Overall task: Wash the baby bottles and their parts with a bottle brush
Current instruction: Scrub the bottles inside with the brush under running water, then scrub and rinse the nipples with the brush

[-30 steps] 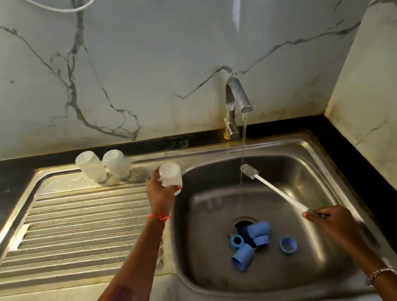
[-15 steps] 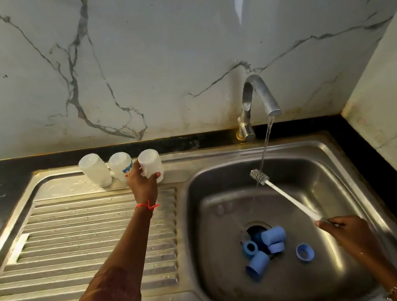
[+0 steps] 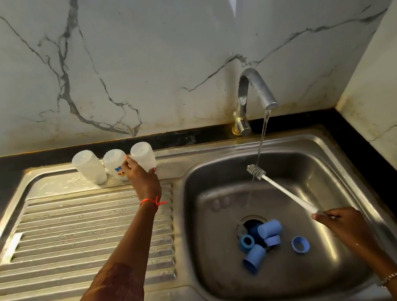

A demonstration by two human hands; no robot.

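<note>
**sinkwatcher:** Two hands, two jobs. The left hand (image 3: 143, 178) is wrapped around the rightmost bottle (image 3: 144, 157), fingers closed on its lower part, setting it mouth-down at the back of the drainboard (image 3: 75, 239). Can't tell if the rim is actually touching the steel, the hand covers it. The right hand (image 3: 344, 227) pinches the very end of the bottle brush (image 3: 284, 193), with the bristle head up by the stream from the tap (image 3: 253, 93).

**drainrack_dan:** Why upside down though?

**sinkwatcher:** My guess is so they drain. It sits just beside the middle bottle (image 3: 115, 164), the one with the little cartoon print, and the left bottle (image 3: 88, 167) leans a bit next to that. All three look see-through and empty, lined up in a row against the back edge. Ridges on the board slope water back to the basin, so it's a sensible parking spot.

**drainrack_dan:** And the brush held way out like that?

**sinkwatcher:** Probably rinsing the bristles, or just keeping it wet and out of the way while the other hand is busy.

**drainrack_dan:** What's left in the sink?

**sinkwatcher:** Blue parts (image 3: 261, 242) piled over the drain in the sink basin (image 3: 324, 155): a couple of caps on their sides, some collar rings, plus one blue ring (image 3: 300, 245) lying apart to the right. I'd say those are next for scrubbing.
</note>
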